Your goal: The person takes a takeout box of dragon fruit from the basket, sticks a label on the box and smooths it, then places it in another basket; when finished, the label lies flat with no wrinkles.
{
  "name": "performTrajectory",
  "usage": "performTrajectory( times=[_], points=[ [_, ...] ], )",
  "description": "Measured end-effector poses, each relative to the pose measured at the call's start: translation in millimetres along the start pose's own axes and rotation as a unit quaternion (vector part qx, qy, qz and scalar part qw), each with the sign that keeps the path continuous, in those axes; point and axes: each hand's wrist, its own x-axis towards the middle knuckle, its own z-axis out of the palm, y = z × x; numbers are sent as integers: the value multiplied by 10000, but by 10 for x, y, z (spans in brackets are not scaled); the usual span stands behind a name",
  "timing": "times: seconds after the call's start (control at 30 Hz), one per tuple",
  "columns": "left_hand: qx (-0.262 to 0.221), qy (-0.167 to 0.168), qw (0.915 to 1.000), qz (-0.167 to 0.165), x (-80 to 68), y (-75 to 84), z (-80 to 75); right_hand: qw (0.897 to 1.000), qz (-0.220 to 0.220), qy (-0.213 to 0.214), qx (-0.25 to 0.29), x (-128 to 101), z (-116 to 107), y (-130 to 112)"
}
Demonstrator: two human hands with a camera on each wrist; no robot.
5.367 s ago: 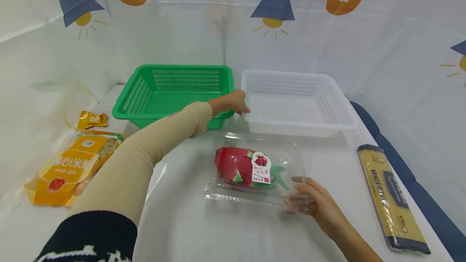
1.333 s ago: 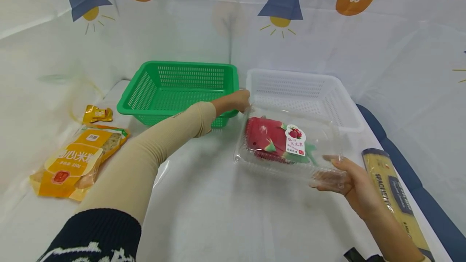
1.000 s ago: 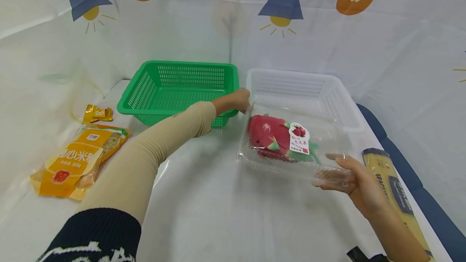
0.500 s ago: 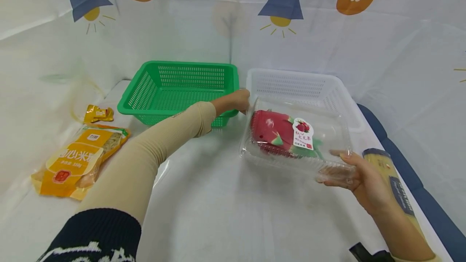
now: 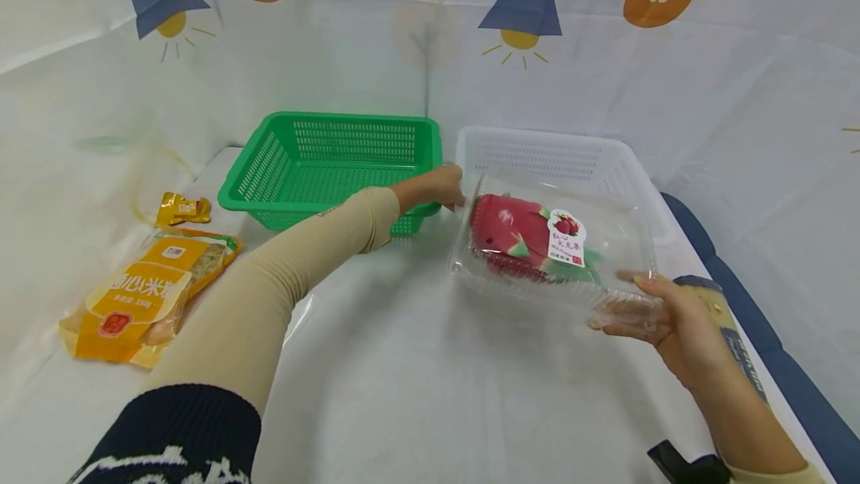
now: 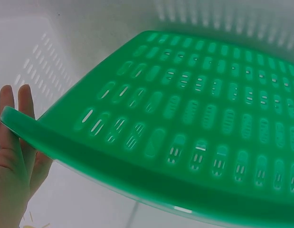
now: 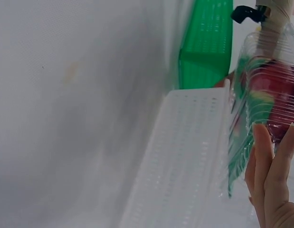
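Observation:
My right hand [image 5: 681, 331] grips the right end of a clear plastic clamshell box [image 5: 618, 234], thumb above and fingers below. It holds a red dragon fruit [image 5: 510, 230] with green tips, under a white label. The box is raised over the table and overlaps the front of the white basket [image 5: 652, 215]. In the right wrist view it stands beside that basket's side. My left hand [image 5: 440, 187] is between the white basket and the green basket [image 5: 329, 174]. In the left wrist view its fingers [image 6: 26, 102] are extended, right at the green rim's corner.
On the left lie an orange-and-yellow food bag [image 5: 148, 293] and a small gold packet [image 5: 183, 209]. A spaghetti pack [image 5: 719, 308] at the right is partly hidden by my right arm. A blue padded edge [image 5: 752, 323] runs along the table's right side.
The box was low over the table's middle about five seconds ago; my right hand has raised it and moved it rightward and away toward the white basket. My left hand has stayed between the baskets.

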Motion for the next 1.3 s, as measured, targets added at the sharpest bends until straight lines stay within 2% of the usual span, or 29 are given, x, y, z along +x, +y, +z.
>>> performTrajectory(
  times=[0.17,0.4,0.7,0.97,1.3],
  points=[
    [-52,-76,9999,-71,-2,6,-7,10000,-21,79,11,44,-17,-4],
    [-217,-99,9996,-127,-10,13,-3,9999,-88,-47,40,107,-55,-12],
    [-413,-55,9991,-37,-15,7,-1,9998,88,-30,181,163,-78,-38],
    [-513,-146,9985,-157,-21,14,-7,9999,79,-70,132,235,-109,-30],
    [-534,-135,9985,-57,-71,31,-16,9987,43,-190,481,328,-157,-31]
  ],
)
